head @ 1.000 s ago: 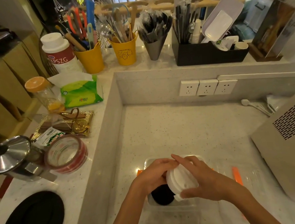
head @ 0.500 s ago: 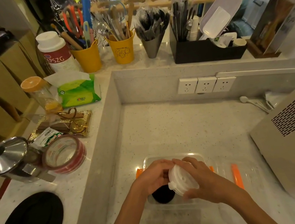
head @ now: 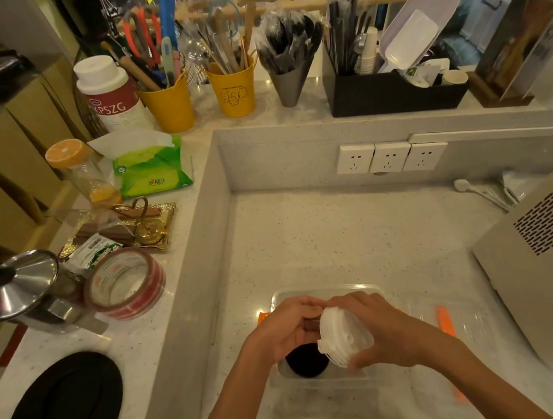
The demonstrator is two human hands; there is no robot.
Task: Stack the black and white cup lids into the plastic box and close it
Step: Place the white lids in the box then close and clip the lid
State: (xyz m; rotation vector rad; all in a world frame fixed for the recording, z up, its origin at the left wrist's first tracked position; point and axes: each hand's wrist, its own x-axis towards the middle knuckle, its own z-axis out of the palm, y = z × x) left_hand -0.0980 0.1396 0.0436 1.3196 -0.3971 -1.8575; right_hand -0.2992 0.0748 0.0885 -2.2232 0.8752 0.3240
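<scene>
A clear plastic box [head: 326,291] sits on the low counter in front of me. Black cup lids [head: 306,364] lie inside it at the near left. Above the box I hold a tilted stack of white cup lids [head: 345,339] between both hands. My right hand [head: 382,331] wraps over its right side and bottom. My left hand [head: 285,332] touches its left edge with the fingertips. The box's clear lid [head: 471,328], with orange clips, lies open on the counter to the right.
A beige appliance [head: 549,257] stands close on the right. Wall sockets [head: 390,158] are on the back step. The raised ledge on the left carries a tape roll [head: 125,283], a steel pot [head: 19,290] and a black pad [head: 57,413]. Utensil cups line the back shelf.
The white lid stack has tipped more upright and shifted slightly right and down over the box. Both hands stay on it.
</scene>
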